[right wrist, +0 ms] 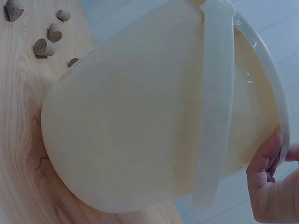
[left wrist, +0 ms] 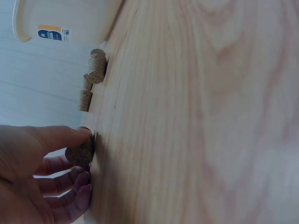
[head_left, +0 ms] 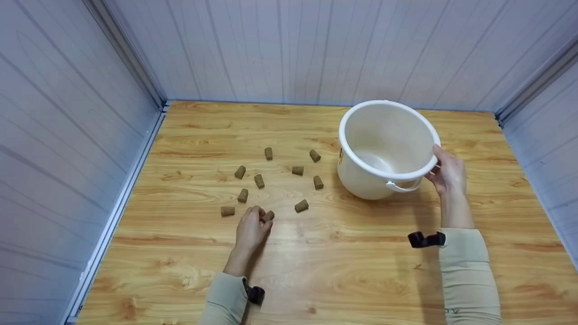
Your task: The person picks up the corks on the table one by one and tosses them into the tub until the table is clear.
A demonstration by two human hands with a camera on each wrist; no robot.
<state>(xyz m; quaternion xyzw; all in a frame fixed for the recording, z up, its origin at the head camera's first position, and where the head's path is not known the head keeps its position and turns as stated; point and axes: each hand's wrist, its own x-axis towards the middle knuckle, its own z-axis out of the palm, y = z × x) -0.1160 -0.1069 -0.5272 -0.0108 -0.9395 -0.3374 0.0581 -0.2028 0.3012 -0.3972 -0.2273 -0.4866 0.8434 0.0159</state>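
Note:
My left hand (head_left: pixel 249 231) is low over the table, its thumb and fingers around a brown cork stopper (head_left: pixel 268 216). In the left wrist view the cork (left wrist: pixel 80 153) sits between thumb and fingers, right at the tabletop. To the right stands a white plastic bucket (head_left: pixel 368 183), tipped a little, with nothing seen inside. My right hand (head_left: pixel 451 174) grips its rim at the right side, thumb over the edge. The bucket's handle (right wrist: pixel 216 107) hangs down along the near side.
Several more corks lie scattered on the wooden table (head_left: pixel 343 271), among them one cork (head_left: pixel 301 206) right of my left hand and another cork (head_left: pixel 227 211) left of it. Pale panel walls (head_left: pixel 280 49) enclose the table at the back and both sides.

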